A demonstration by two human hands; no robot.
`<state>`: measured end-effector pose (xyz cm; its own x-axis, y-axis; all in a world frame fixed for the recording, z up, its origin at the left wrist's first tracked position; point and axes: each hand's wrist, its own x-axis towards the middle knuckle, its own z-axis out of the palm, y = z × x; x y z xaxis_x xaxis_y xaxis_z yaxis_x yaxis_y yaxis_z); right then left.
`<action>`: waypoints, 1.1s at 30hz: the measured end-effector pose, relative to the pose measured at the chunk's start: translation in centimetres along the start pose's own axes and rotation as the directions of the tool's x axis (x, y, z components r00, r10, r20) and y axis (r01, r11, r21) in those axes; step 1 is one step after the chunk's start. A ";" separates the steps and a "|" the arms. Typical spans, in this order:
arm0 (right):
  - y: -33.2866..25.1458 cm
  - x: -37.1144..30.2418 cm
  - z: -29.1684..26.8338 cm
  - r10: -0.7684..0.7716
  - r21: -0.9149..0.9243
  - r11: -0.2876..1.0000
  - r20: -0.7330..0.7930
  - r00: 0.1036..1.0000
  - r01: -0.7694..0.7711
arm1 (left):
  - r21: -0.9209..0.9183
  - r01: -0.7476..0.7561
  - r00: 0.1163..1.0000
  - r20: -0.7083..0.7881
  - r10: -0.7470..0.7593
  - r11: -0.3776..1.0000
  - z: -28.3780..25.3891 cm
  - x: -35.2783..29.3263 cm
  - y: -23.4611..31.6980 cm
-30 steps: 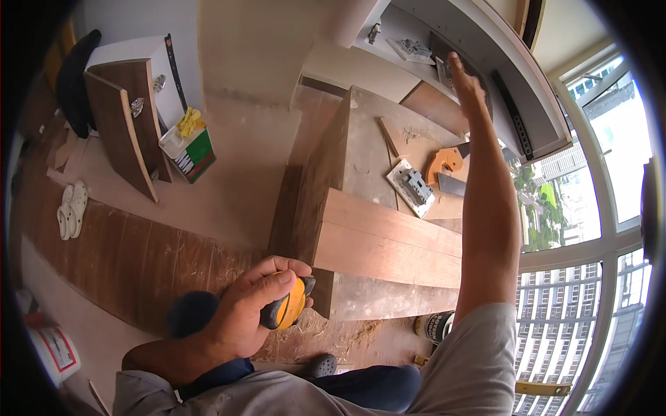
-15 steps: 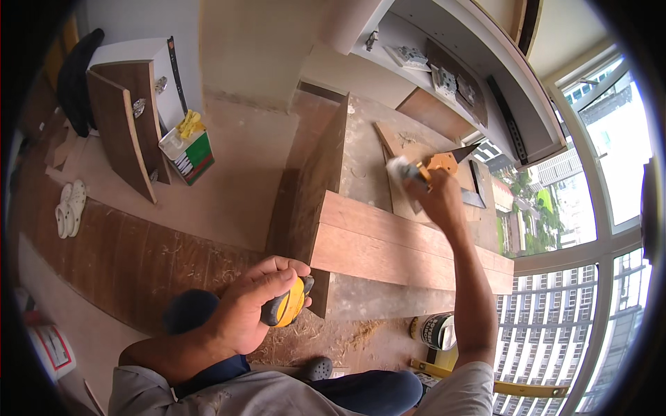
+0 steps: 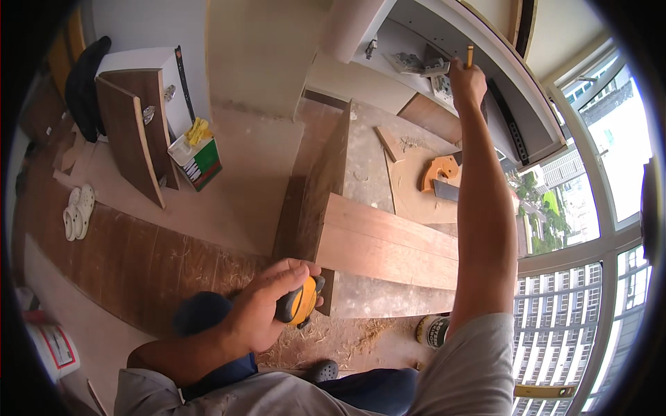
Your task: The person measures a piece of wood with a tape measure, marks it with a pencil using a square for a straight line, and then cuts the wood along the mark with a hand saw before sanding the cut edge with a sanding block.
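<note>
My left hand (image 3: pixel 260 305) is closed around a yellow and black tape measure (image 3: pixel 304 299), just off the near left corner of a reddish-brown wooden board (image 3: pixel 388 243). That board lies across a dusty bench-like box (image 3: pixel 361 149). At the far right, my right hand (image 3: pixel 468 84) reaches up to the open cabinet (image 3: pixel 409 28) with its fingers bent around a yellow pencil (image 3: pixel 470 57), which sticks up from the grip. A small white piece (image 3: pixel 437 68) shows beside its fingertips; whether the hand touches it I cannot tell.
A handsaw with an orange handle (image 3: pixel 438 173) lies on the box beside a wood strip (image 3: pixel 388 142). Hinges (image 3: pixel 409 62) lie inside the cabinet. To the left stand a cabinet unit with brown doors (image 3: pixel 128 128), a green and white container (image 3: pixel 198 163) and pale clogs (image 3: pixel 78 211). Shavings litter the floor.
My right hand has gone from over the box, near the saw, up and away to the open cabinet. My left hand keeps hold of the tape measure. The view has shifted slightly.
</note>
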<state>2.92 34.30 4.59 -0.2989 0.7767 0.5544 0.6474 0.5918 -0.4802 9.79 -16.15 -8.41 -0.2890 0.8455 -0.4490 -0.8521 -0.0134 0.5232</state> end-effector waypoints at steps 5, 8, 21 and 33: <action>2.3 -13.7 -7.5 -0.174 0.511 0.845 0.541 0.823 -0.157 | -0.259 0.032 0.983 0.183 0.017 0.965 -0.7 1.9 -0.2; -0.5 -27.6 -13.7 -0.192 0.491 0.800 0.755 0.626 -0.346 | -0.167 0.005 0.998 0.058 0.004 0.986 -0.2 0.5 0.2; 3.8 -47.8 -21.5 -0.117 0.512 0.423 0.849 0.515 -0.748 | 0.601 -0.099 0.928 0.344 -0.145 0.793 1.8 -1.1 -7.8; 10.0 -47.7 -29.1 0.049 0.516 -0.105 0.856 0.514 -0.850 | 0.838 -0.540 0.829 0.513 -0.223 -0.079 1.3 -0.4 -3.8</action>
<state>44.01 -3.11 -6.86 -0.7222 0.6130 -0.3205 -0.1764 -0.6112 -0.7716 13.70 -15.77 -9.29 0.1737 0.9778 -0.1174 0.5891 -0.0076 0.8080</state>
